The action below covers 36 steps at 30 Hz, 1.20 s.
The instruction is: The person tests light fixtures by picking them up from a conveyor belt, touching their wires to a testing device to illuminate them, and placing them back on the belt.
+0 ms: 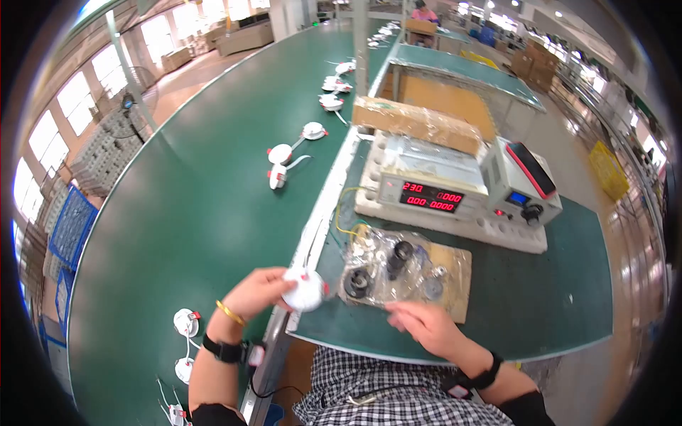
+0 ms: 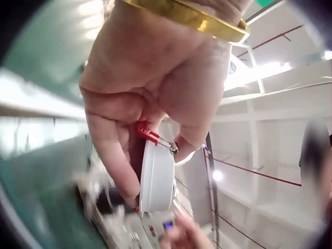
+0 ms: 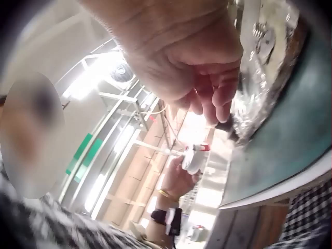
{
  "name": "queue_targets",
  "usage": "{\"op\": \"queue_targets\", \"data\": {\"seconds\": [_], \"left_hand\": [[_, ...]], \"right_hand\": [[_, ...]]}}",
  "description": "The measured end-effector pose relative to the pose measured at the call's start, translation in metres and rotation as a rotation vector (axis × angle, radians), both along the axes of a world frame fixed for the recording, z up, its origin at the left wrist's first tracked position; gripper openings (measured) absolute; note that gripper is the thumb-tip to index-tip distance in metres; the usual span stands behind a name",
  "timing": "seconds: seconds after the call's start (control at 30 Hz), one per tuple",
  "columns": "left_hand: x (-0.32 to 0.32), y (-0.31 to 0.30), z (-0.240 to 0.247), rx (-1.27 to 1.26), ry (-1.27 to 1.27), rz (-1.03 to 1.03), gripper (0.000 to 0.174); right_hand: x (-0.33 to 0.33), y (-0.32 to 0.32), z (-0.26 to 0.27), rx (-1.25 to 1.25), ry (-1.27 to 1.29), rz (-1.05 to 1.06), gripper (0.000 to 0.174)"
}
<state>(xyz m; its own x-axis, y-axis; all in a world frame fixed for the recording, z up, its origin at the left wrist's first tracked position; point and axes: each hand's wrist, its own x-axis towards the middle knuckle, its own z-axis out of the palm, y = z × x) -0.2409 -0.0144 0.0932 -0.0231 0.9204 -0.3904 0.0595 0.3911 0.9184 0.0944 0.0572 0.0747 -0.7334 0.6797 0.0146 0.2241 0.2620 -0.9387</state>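
My left hand [image 1: 257,292] pinches a round white downlight [image 1: 304,290] by its edge, thumb on one side and fingers on the other. The left wrist view shows the light's white side wall [image 2: 158,179] and a metal spring clip [image 2: 165,142] with a red sleeve beside the thumb. Loosely bent, my right hand [image 1: 430,328] holds nothing and hovers at the near edge of a plastic-covered board [image 1: 460,284]. On that board stand a round black fixture [image 1: 357,282] and a dark cylindrical piece [image 1: 399,257]. In the right wrist view the right fingers [image 3: 210,104] hang relaxed.
Behind the board sits a power meter [image 1: 433,197] with red digits, beside a grey box [image 1: 522,184] with a blue display. More downlights [image 1: 280,154] lie along the green belt [image 1: 213,177] to the left, several joined by white wires. A metal post [image 1: 361,50] rises beyond the meter.
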Motion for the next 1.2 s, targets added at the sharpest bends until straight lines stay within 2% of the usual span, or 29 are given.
{"op": "queue_targets", "data": {"seconds": [0.07,0.1,0.17,0.23,0.27,0.3,0.37,0.43,0.5,0.63,0.7,0.73,0.77,0.83,0.87,0.9,1.0,1.03,1.1,1.13,1.17,1.2], "left_hand": [[0.048,-0.012,-0.009,-0.045,-0.166,-0.164,0.030],[0.070,-0.014,-0.015,-0.080,-0.249,-0.229,0.031],[0.106,-0.014,-0.023,-0.112,-0.312,-0.343,0.032],[0.128,-0.009,-0.027,-0.138,-0.340,-0.430,0.032],[0.135,-0.007,-0.028,-0.081,-0.252,-0.444,0.032],[0.143,-0.004,-0.015,0.054,0.132,-0.480,0.030],[0.154,0.005,-0.010,0.575,0.433,-0.291,0.030],[0.175,0.015,0.012,0.580,0.223,-0.100,0.026],[0.188,0.023,0.024,0.710,0.285,-0.126,0.018],[0.199,0.029,0.015,0.620,0.218,-0.141,0.014],[0.202,0.027,0.005,0.399,-0.337,-0.054,0.010],[0.204,0.025,-0.002,0.371,-0.535,-0.030,0.010],[0.209,0.021,-0.004,0.354,-0.538,-0.026,0.010],[0.221,0.018,-0.005,0.337,-0.932,0.100,0.009],[0.223,0.018,-0.010,0.353,-0.977,0.084,0.010],[0.223,0.019,-0.013,0.345,-0.978,0.087,0.010],[0.218,0.023,-0.025,0.592,-0.242,0.041,0.018],[0.212,0.024,-0.030,0.591,-0.243,0.040,0.018],[0.206,0.020,-0.039,0.621,-0.092,0.038,0.029],[0.208,0.012,-0.040,0.447,-0.282,0.074,0.040],[0.210,0.003,-0.048,0.452,-0.283,0.064,0.040],[0.209,-0.004,-0.061,0.300,-0.399,-0.019,0.042]], "right_hand": [[-0.017,-0.001,0.018,-0.177,0.127,-0.084,0.032],[-0.024,-0.002,0.022,-0.175,0.247,-0.088,0.034],[-0.024,-0.007,0.032,-0.234,0.312,-0.119,0.030],[-0.008,-0.011,0.037,-0.261,0.253,-0.145,0.026],[-0.002,-0.014,0.038,-0.301,0.199,-0.140,0.025],[0.005,-0.015,0.036,-0.298,0.198,-0.155,0.025],[0.017,-0.020,0.026,-0.169,0.161,-0.207,0.022],[0.025,-0.025,0.023,-0.096,0.159,-0.229,0.021],[0.030,-0.029,0.024,-0.105,0.106,-0.247,0.020],[0.039,-0.032,0.026,-0.087,0.110,-0.268,0.021],[0.040,-0.035,0.030,-0.064,0.158,-0.262,0.022],[0.040,-0.038,0.031,-0.039,0.207,-0.254,0.022],[0.040,-0.038,0.030,-0.056,0.203,-0.257,0.022],[0.038,-0.039,0.028,0.102,0.245,-0.305,0.022],[0.035,-0.039,0.022,0.099,0.282,-0.336,0.022],[0.033,-0.039,0.021,0.091,0.280,-0.338,0.022],[0.030,-0.037,0.014,-0.086,0.389,-0.458,0.025],[0.032,-0.035,0.015,-0.086,0.389,-0.460,0.025],[0.037,-0.028,0.024,-0.183,0.449,-0.584,0.023],[0.040,-0.025,0.028,-0.209,0.496,-0.616,0.022],[0.041,-0.021,0.027,-0.202,0.500,-0.623,0.022],[0.042,-0.016,0.023,-0.156,0.551,-0.641,0.022]]}}
